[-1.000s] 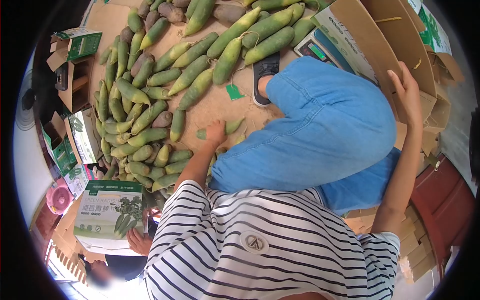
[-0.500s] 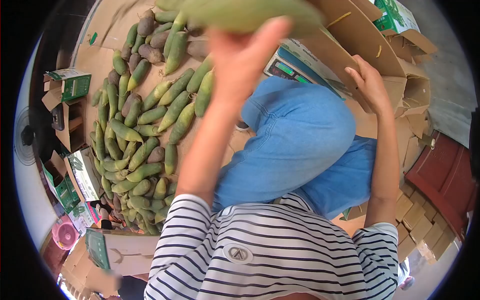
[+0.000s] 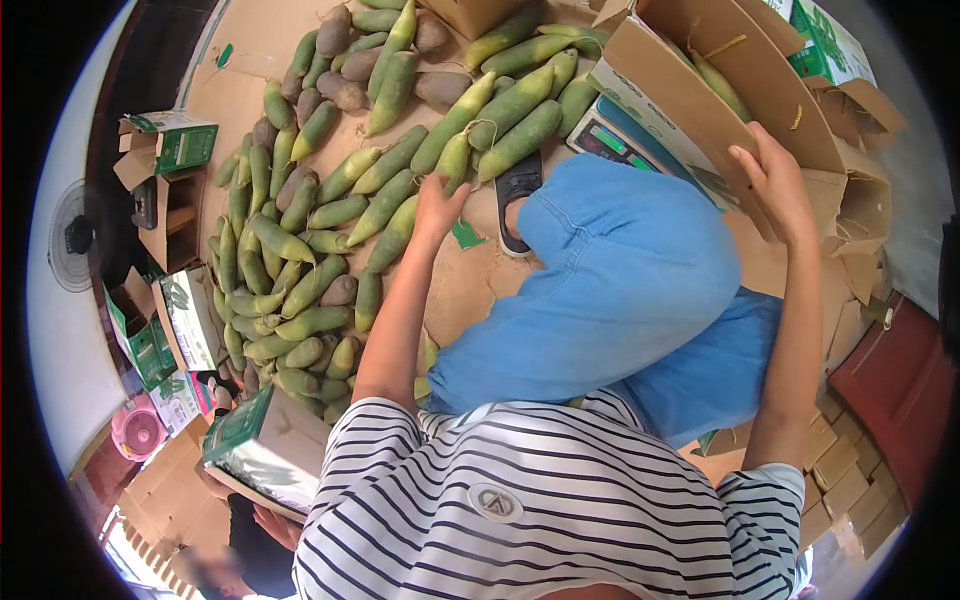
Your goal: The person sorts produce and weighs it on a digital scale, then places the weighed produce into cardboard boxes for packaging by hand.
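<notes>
My left hand is closed around the lower end of a green radish at the near edge of the pile. Larger green radishes lie just beyond it. My right hand grips the near wall of an open cardboard box, with the thumb on the outer side. Inside that box, part of a green radish shows; the rest of the inside is hidden. The box sits at a scale with a lit green display.
Many green radishes spread across the cardboard-covered floor on the left, some brownish-purple. My shoe is beside the pile. Green-and-white cartons stand at the left. Another person's hand is near a carton at lower left. Stacked boxes fill the lower right.
My left hand has come down from near the box, where it held a blurred large radish, to a different radish in the pile. A radish now shows inside the box. My right hand stays on the box.
</notes>
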A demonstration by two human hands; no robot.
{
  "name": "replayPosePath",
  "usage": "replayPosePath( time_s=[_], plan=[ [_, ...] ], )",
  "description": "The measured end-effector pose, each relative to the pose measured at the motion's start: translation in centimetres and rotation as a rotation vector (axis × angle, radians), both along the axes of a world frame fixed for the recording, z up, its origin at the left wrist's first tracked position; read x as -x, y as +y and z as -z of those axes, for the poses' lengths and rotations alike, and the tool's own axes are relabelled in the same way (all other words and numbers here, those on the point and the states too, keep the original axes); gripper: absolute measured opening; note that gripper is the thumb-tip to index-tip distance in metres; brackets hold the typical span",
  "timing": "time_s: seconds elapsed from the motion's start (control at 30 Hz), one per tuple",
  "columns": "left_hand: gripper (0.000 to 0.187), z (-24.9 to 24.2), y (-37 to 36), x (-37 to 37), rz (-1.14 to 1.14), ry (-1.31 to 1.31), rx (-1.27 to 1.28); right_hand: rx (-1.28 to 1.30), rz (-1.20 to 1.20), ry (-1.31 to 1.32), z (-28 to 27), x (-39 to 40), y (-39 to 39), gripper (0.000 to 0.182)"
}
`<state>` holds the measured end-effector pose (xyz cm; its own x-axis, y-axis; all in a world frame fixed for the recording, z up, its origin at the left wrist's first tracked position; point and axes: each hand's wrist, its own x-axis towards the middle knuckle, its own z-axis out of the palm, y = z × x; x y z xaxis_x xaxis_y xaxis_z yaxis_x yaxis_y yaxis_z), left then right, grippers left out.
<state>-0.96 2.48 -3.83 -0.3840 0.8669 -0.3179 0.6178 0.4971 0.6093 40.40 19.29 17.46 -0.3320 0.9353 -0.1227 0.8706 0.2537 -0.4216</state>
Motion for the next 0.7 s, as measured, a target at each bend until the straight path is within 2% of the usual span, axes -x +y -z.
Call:
replayPosePath(
  time_s=[0.1,0.2,0.3,0.4,0.53,0.63,0.7],
  plan=[
    [0.052,1.6,-2.8,1.5,-0.045,0.141,0.097,-0.003,-0.043,-0.005,-0.4,0.4,0.0,0.032],
    [0.060,2.5,-2.7,2.0,-0.030,0.152,0.180,0.017,-0.015,0.047,-0.6,0.8,0.0,0.030],
    [0.062,4.4,-1.0,1.8,0.005,0.153,-0.023,0.016,-0.033,0.036,-0.6,0.8,0.2,0.030],
    [0.061,5.3,1.3,1.4,-0.016,0.189,0.111,0.104,0.021,0.005,-1.0,1.2,0.3,0.030],
    [0.063,4.1,3.1,0.5,-0.040,0.260,0.348,0.040,-0.005,0.030,-0.6,0.7,0.2,0.031],
    [0.063,4.6,1.8,0.2,-0.059,0.095,0.169,-0.185,-0.070,0.022,0.8,-0.5,0.1,0.030],
    [0.064,4.6,0.6,-1.1,-0.099,-0.072,-0.064,-0.126,-0.060,-0.023,-0.2,-0.3,0.0,0.030]
  ],
)
